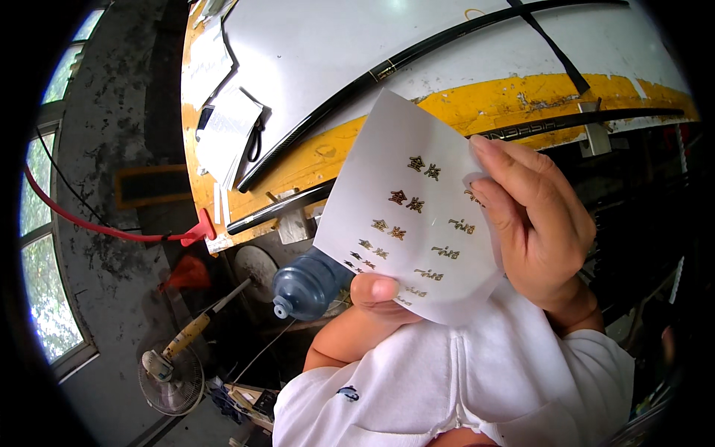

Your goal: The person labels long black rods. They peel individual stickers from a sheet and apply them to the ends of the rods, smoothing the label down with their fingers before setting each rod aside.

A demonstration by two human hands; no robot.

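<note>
A white sheet of gold-lettered stickers is held up in front of my chest, slightly bowed. My left hand grips its lower edge, thumb on the printed face and the other fingers hidden behind. My right hand closes on the right edge with thumb and fingers, covering some of the lettering there. The small gold marks run in two slanting columns and get smaller toward the bottom. Behind the sheet, a black tapered rod rests in metal brackets along the table's near edge, partly covered; lettering shows on its right part.
Another long black rod lies across the white-topped table with its worn yellow edge. Paper sheets and a black cord are at the table's left. Below stand a blue water jug and a fan. A red hose crosses the left side.
</note>
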